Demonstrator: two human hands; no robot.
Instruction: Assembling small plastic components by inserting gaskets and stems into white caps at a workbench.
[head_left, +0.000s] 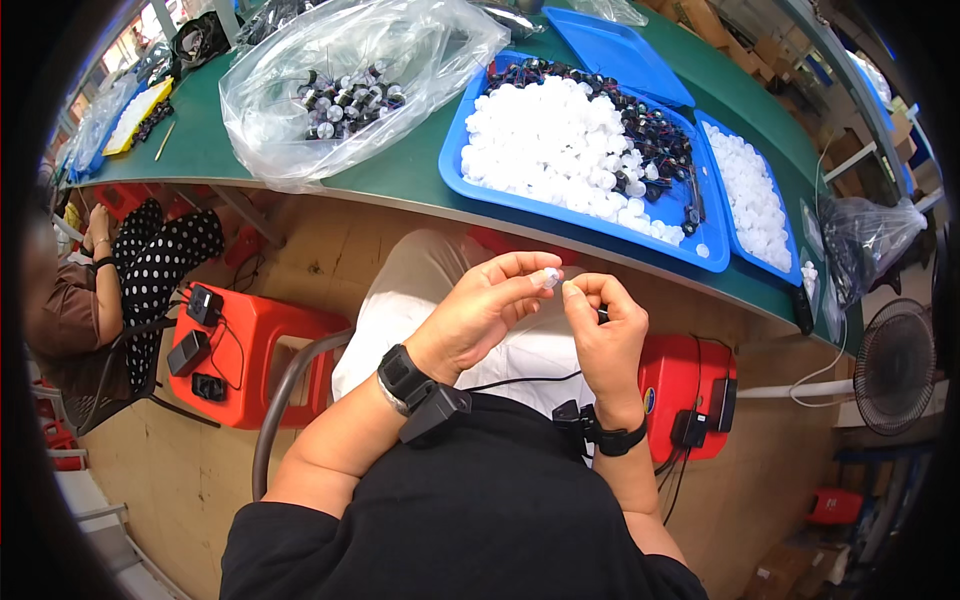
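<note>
Over my lap, my left hand (pixel 483 312) pinches a small clear-white plastic cap (pixel 549 278) between thumb and fingertips. Just to its right is my right hand (pixel 608 325), with thumb and forefinger pressed together close to the cap. A small dark piece (pixel 602 315) shows among the right fingers, mostly hidden, so its kind is unclear. Beyond both hands, a blue tray (pixel 600 243) on the green table holds a heap of white caps (pixel 550 130) and black wired parts (pixel 665 150).
A clear plastic bag (pixel 270 110) holds several capped black parts. A second blue tray (pixel 742 240) of white caps stands at right. Red stools (pixel 265 350) with black devices flank me. A fan (pixel 893 365) is at far right; another person (pixel 90 290) sits at left.
</note>
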